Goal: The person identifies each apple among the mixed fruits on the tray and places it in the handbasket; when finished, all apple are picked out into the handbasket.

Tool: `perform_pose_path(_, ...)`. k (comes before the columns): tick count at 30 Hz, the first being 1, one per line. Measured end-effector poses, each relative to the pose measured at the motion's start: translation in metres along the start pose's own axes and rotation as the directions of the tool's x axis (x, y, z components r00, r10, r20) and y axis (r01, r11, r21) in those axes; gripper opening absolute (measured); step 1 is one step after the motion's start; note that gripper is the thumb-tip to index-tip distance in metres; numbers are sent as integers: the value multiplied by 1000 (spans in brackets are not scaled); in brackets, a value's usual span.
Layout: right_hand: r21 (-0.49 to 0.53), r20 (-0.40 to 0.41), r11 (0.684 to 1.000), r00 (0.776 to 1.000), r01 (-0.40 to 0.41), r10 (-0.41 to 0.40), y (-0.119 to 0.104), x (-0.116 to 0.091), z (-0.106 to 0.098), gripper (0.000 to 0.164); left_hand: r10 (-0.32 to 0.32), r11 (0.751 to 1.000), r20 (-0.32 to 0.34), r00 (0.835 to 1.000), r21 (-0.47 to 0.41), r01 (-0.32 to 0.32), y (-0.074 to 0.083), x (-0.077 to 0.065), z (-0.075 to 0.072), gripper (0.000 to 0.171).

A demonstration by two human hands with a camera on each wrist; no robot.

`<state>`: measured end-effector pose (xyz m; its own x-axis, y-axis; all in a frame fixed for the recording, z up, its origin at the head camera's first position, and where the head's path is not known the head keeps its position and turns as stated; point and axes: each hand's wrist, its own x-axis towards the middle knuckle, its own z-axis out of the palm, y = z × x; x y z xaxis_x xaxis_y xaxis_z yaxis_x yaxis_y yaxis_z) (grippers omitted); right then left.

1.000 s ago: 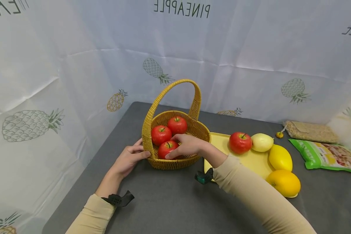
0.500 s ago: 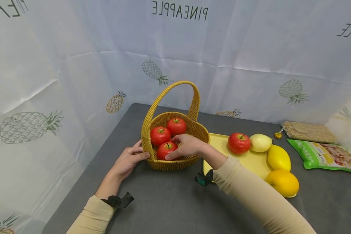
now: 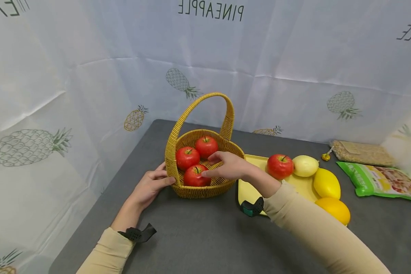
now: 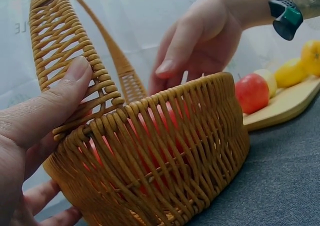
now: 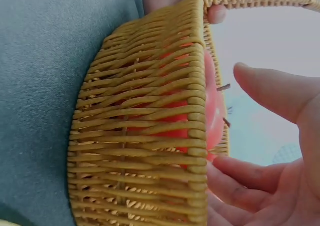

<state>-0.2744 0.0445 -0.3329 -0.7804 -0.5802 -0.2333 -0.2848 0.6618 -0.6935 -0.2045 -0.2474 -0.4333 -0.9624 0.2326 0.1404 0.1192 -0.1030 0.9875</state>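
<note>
A yellow-brown wicker basket (image 3: 205, 192) with a tall arched handle stands on the table. Inside sit three red apples: a front one (image 3: 193, 177), one at the left (image 3: 187, 158) and one at the back (image 3: 206, 146). My left hand (image 3: 153, 186) holds the basket's left end, thumb on the handle's base (image 4: 80, 93) and fingers round the outer side. Over the basket's right part is my right hand (image 3: 229, 166), thumb and fingers spread apart, holding nothing. In the right wrist view its thumb (image 5: 265, 88) stands clear of the apples, with lower fingers partly behind the rim.
Right of the basket, a yellow tray (image 3: 255, 192) bears a red apple (image 3: 280, 166), a pale yellow fruit (image 3: 306, 166), a lemon (image 3: 327, 183) and an orange-yellow fruit (image 3: 333, 210). Farther right lie a green food packet (image 3: 380, 180) and a bag of grain (image 3: 363, 153). A curtain (image 3: 277, 49) hangs behind.
My right hand has let go of the front apple and drawn up and to the right. The apple stays in the basket. My left hand keeps its place.
</note>
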Motion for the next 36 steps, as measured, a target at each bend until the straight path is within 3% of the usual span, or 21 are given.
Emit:
perform_pose_path(9, 190, -53, 981, 998, 49, -40, 12, -17, -4, 57, -9, 1000, 6, 1000, 4, 8, -3, -3, -3, 19)
perform_pose_path(18, 323, -198, 945, 980, 42, 24, 29, -38, -17, 51, 4, 1000, 13, 1000, 6, -4, -2, -2, -4, 14)
perform_pose_path(24, 353, -269, 935, 960, 21, 79, 47, -50, -26, 55, -1, 1000, 11, 1000, 4, 1, 0, -1, -3, 14)
perform_pose_path(36, 316, -277, 947, 950, -48, 140, 67, -73, -37, 59, -12, 1000, 3, 1000, -3, 12, 3, -1, 0, 13)
